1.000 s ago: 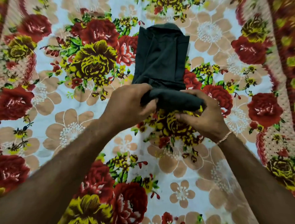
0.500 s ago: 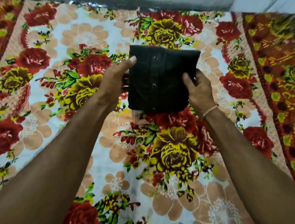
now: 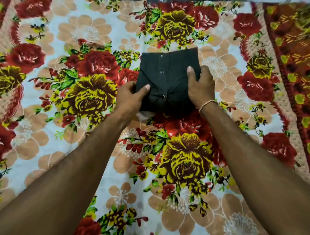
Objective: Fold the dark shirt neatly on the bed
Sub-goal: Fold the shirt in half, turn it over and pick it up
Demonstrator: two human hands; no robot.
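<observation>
Bedsheet [image 3: 94, 167]: covers the bed across nearly the whole view. Ground pale blue-white, printed with large red roses, yellow-and-maroon roses, green leaves and flat peach blossoms with white centres.

Border band [image 3: 291, 55]: runs down the right side of the sheet; dark red with yellow and green motifs, blurred toward the top corner.

Dark strip [image 3: 176, 1]: thin band along the top edge beyond the sheet; too narrow to identify.

Light: even, soft, no hard shadows on the fabric.
</observation>
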